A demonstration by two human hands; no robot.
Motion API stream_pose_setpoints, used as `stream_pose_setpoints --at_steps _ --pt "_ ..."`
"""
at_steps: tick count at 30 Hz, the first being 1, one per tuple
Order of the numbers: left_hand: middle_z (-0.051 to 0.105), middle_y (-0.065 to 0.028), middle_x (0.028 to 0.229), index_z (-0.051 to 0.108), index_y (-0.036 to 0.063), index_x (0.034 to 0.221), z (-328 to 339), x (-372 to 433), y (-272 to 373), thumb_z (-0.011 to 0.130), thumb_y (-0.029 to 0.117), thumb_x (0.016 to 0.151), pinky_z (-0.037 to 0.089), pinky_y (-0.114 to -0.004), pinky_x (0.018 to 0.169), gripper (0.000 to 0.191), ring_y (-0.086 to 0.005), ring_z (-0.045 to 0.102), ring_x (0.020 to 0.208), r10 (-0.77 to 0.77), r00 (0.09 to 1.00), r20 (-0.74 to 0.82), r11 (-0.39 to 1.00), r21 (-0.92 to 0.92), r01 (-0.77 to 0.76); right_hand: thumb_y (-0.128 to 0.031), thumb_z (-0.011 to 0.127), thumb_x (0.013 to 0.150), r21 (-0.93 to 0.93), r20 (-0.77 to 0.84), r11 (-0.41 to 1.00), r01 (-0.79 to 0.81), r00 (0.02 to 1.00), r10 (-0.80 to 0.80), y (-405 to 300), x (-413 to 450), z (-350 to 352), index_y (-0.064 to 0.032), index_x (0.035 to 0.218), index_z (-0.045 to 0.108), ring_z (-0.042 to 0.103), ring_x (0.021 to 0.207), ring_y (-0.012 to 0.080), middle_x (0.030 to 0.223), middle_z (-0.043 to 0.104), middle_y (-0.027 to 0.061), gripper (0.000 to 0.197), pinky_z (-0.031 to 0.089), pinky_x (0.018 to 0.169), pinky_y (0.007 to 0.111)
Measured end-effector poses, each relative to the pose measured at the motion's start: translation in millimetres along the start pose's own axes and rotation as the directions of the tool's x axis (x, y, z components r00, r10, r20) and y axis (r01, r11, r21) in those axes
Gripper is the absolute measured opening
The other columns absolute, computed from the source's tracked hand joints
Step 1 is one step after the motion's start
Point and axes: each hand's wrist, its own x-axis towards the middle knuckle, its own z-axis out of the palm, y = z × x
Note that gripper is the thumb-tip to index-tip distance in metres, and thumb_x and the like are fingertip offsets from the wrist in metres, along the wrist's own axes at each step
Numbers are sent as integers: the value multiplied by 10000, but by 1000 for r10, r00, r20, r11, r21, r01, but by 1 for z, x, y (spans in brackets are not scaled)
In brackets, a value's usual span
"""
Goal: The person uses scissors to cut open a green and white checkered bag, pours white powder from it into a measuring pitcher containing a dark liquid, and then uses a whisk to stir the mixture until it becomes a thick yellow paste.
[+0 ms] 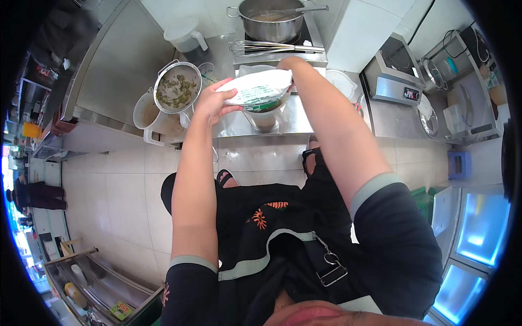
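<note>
My left hand [215, 100] grips the left end of a white plastic bag [257, 87] printed with green writing. At the bag's other end is my right hand [291, 63], bent at the wrist, its fingers mostly hidden behind the bag. The bag is held on its side above a clear plastic pitcher [263, 123] on the steel counter [228, 127]. Whether anything is coming out of the bag cannot be seen. Left of my hands, a metal strainer [178, 87] with wet green leaves rests over a plastic jug [143, 110].
A whisk [265, 48] lies before a steel pot [271, 24] on the cooker, and another whisk [297, 11] sits across the pot. A white-lidded jug [185, 34] stands back left. An induction cooker [393, 77] is at right. Far left, a person [36, 194] stands.
</note>
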Motion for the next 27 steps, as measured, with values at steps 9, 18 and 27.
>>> stream_pose_setpoints --at_steps 9,18,27 --pt "597 -217 1204 466 -45 1331 -11 46 6 624 55 892 630 -405 713 478 -353 673 945 -79 997 -25 997 17 79 -861 351 802 686 -8 684 248 943 -334 46 -81 18 -2 1199 566 689 856 250 1093 649 187 970 570 758 359" --pt "615 -222 1151 459 -59 1323 9 53 2 655 20 859 632 -376 704 510 -350 692 870 -97 995 -7 995 3 97 -367 717 833 113 -784 521 846 398 -476 56 -55 90 -3 1113 651 657 957 241 1058 691 154 464 486 843 367" --pt "636 -182 1066 457 -21 1259 0 37 -47 651 44 882 613 -319 684 429 -288 711 832 143 989 -22 988 54 -142 -283 740 826 122 -893 515 848 321 -315 40 -45 106 -21 1030 697 701 869 257 952 725 147 335 514 781 339"
